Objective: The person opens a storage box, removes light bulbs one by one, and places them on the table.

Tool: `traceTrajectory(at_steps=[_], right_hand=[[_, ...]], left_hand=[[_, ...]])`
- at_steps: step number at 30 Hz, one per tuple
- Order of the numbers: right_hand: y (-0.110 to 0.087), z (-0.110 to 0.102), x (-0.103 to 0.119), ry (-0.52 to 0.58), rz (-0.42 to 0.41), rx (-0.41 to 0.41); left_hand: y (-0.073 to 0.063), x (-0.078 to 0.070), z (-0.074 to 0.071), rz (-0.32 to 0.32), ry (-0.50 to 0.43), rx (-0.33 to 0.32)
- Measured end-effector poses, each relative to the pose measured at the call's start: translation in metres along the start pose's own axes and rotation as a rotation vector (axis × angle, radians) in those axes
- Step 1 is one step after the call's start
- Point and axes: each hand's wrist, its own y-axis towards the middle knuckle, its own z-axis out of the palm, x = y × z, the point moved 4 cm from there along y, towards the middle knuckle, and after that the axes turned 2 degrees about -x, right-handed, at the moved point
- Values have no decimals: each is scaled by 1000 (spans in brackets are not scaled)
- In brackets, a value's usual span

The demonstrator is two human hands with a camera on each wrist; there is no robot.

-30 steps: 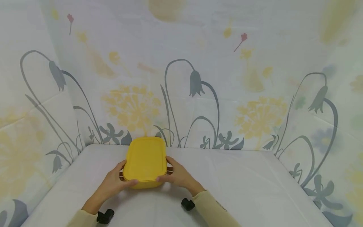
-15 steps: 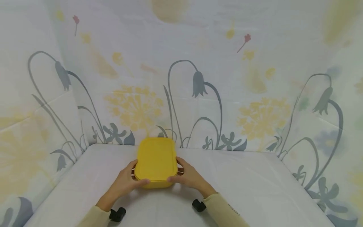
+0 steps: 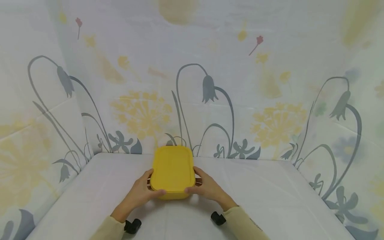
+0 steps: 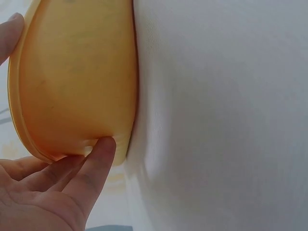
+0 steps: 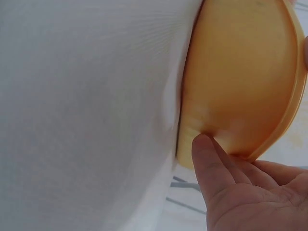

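Note:
A yellow lidded food container sits on the white table near the back wall, its lid on. My left hand grips its left side, thumb at the front edge and fingers along the side. On the opposite side my right hand holds it the same way. In the left wrist view, fingers press against the container's wall, whose base lies at the white cloth. The right wrist view shows fingertips against the wall too. The container's far side is hidden.
White cloth covers the table. Behind it and at both sides hang white sheets printed with grey and yellow flowers. A black wrist camera shows below the left forearm, another by the right sleeve.
The container has moved to the right along the table, with both hands keeping their hold on it. The head view has shifted slightly.

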Motion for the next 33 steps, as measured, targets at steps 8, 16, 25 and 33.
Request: traceTrajectory(at_steps=[8,16,25,33], right_hand=[[-6,-8,-5,-13,14,-14],[-11,-16,-7,-2,5,1],[-19,-28,-9,-10,8,-2],[-25,-37,-16,-4,18,-6]], left_hand=[[2,-6,8,8,-22,7],[2,-13,14,15,-28,2],[5,-22,27,15,-52,2],[8,-24,38,32,-53,7]])
